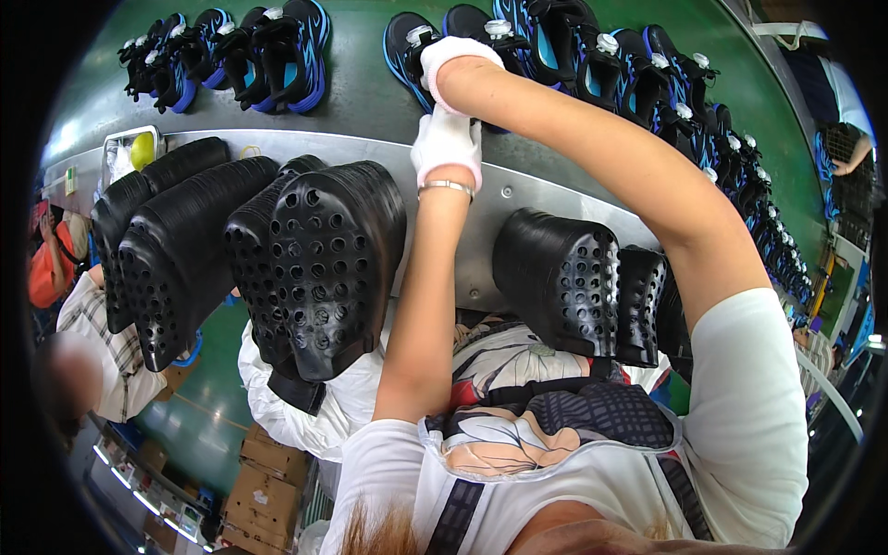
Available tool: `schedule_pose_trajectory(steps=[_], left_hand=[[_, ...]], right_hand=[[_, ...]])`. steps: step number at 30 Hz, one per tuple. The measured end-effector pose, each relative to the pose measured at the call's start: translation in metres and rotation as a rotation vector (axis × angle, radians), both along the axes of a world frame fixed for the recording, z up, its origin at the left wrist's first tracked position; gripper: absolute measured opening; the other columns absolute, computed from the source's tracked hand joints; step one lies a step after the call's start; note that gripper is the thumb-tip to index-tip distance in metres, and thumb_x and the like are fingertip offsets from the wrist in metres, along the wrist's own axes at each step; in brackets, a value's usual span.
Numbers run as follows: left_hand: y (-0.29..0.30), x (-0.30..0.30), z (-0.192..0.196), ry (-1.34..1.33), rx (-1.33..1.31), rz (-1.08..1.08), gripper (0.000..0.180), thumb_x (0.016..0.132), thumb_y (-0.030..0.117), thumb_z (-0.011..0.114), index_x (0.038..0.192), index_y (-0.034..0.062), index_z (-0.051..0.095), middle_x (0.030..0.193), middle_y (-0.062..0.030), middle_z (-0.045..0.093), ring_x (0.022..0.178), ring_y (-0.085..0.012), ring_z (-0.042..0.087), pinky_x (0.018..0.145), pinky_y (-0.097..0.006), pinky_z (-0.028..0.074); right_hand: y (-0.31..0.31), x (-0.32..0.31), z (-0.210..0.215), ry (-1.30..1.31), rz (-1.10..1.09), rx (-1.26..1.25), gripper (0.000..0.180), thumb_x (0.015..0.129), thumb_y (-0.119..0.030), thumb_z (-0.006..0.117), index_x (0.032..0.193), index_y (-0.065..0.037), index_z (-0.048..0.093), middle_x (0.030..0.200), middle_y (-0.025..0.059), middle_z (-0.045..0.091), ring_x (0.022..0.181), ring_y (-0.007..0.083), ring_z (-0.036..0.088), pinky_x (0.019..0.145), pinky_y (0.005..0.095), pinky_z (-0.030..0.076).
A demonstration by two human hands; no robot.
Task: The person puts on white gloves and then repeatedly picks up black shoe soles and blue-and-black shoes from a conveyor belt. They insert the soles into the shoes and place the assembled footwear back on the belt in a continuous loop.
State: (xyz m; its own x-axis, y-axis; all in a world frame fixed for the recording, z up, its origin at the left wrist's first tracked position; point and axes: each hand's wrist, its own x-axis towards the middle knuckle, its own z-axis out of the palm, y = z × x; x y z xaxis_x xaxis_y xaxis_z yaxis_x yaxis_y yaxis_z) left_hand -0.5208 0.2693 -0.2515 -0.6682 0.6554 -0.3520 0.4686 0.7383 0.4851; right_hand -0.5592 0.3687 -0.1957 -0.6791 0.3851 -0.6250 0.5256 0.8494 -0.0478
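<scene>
Both my hands wear white gloves and meet at the near edge of the green conveyor belt (pixel 370 97). My right hand (pixel 450 57) reaches across and closes on a black and blue shoe (pixel 405 48) with a white dial on top. Directly below it, my left hand (pixel 448 146), with a metal bracelet at the wrist, has its fingers curled under my right forearm. What those fingers grip is hidden. More shoes of the same kind (pixel 592 55) stand in a row on the belt just right of my hands.
Stacks of black perforated soles (pixel 324 259) (pixel 564 273) lean on the metal ledge (pixel 518 190) on either side of my arms. Another group of shoes (pixel 250 51) sits far left on the belt. A person in a plaid shirt (pixel 102 351) is at left, above cardboard boxes (pixel 264 490).
</scene>
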Motion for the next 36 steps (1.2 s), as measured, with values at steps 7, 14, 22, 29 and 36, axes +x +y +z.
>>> schedule_pose_trajectory(steps=[7,14,22,29,36], left_hand=[[0.023,-0.019,0.011,-0.112,-0.248,-0.078,0.029,0.09,0.03,0.056,0.111,0.0117,0.065,0.114,-0.0128,0.065,0.105,-0.0315,0.062,0.086,-0.039,0.052],[0.009,-0.041,-0.012,0.149,-0.288,-0.102,0.035,0.087,0.035,0.059,0.117,0.0174,0.064,0.121,-0.0085,0.063,0.112,-0.0285,0.06,0.092,-0.041,0.05],[-0.042,-0.003,0.031,0.567,0.136,-0.009,0.036,0.083,0.035,0.062,0.116,0.0226,0.064,0.122,-0.0077,0.06,0.108,-0.0333,0.054,0.092,-0.041,0.047],[-0.072,0.042,0.067,0.286,0.431,-0.172,0.033,0.083,0.027,0.064,0.111,0.0087,0.066,0.116,-0.0161,0.061,0.108,-0.0335,0.056,0.095,-0.04,0.044],[-0.088,0.07,0.107,0.184,0.339,-0.139,0.034,0.089,0.028,0.059,0.116,0.0081,0.064,0.115,-0.0133,0.062,0.096,-0.0258,0.062,0.085,-0.033,0.048]], right_hand=[[0.011,-0.012,-0.036,0.137,-0.135,-0.03,0.029,0.078,-0.007,0.064,0.107,-0.005,0.069,0.109,0.0131,0.069,0.097,0.0284,0.068,0.08,0.0397,0.056],[0.035,0.02,0.005,0.299,0.116,-0.107,0.033,0.084,-0.035,0.055,0.093,-0.006,0.068,0.092,0.0155,0.069,0.082,0.0326,0.066,0.073,0.0413,0.052],[0.003,0.284,0.184,0.415,-0.064,-0.193,0.026,0.087,-0.028,0.058,0.096,-0.006,0.067,0.084,0.0107,0.066,0.078,0.0283,0.064,0.074,0.0365,0.052],[-0.067,0.361,0.181,0.654,-0.107,-0.19,0.037,0.073,-0.027,0.075,0.1,-0.005,0.061,0.087,0.0114,0.061,0.083,0.0274,0.062,0.073,0.0351,0.051],[-0.071,0.364,0.174,0.749,0.006,-0.116,0.03,0.075,-0.027,0.07,0.089,-0.006,0.055,0.079,0.0097,0.057,0.074,0.0299,0.059,0.064,0.0391,0.049]])
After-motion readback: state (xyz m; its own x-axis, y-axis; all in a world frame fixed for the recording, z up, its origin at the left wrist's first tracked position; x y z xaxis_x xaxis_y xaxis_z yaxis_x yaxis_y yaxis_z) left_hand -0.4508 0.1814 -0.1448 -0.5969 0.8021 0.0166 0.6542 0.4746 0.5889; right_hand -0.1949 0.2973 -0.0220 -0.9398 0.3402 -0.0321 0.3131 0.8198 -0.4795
